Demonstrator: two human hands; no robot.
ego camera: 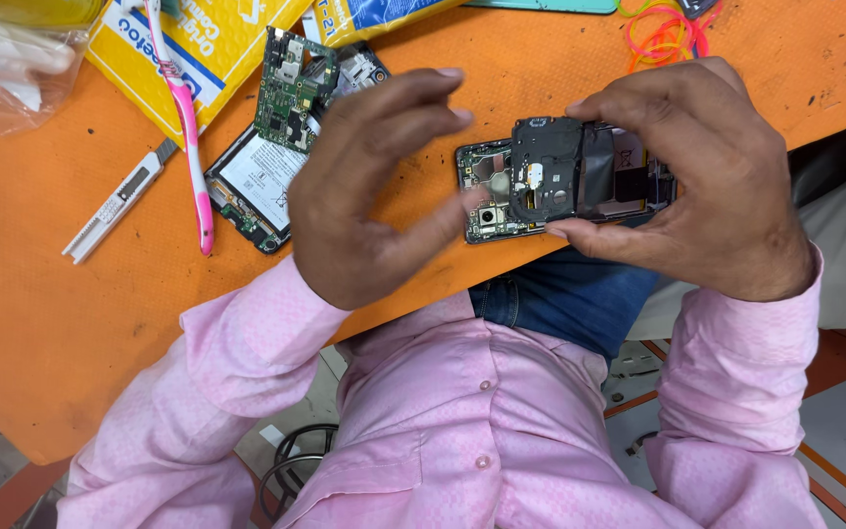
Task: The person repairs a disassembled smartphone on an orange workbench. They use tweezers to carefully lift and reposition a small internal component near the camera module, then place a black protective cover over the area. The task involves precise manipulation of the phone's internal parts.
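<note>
- Holding an opened phone (565, 181) above the near edge of the orange table (41, 323), the right hand (707, 186) gripped it between thumb below and fingers above, screen side down and insides facing up.
- The left hand (374, 186) hovered just beside the phone's camera end, fingers curled but loose and grasping nothing; its thumb tip lay close to, perhaps touching, the lower corner of the phone.
- The back cover was already off: green circuit board, camera module and a black inner shield plate (545, 167) showed. The plate looked lifted or tilted from its seat, so I judged it partly freed or not yet seated; which of the two could not be told.
- A second phone (252, 186), also opened with its battery exposed, lay on the table well left of the hands, with a loose green circuit board (291, 83) propped over its top end.
- Near these lay a pink toothbrush (188, 127), a white utility knife (115, 201), yellow padded envelopes (198, 49) and coloured rubber bands (663, 34).
- Judging by this, disassembly was well along on both phones, with the held one still carrying its board.
</note>
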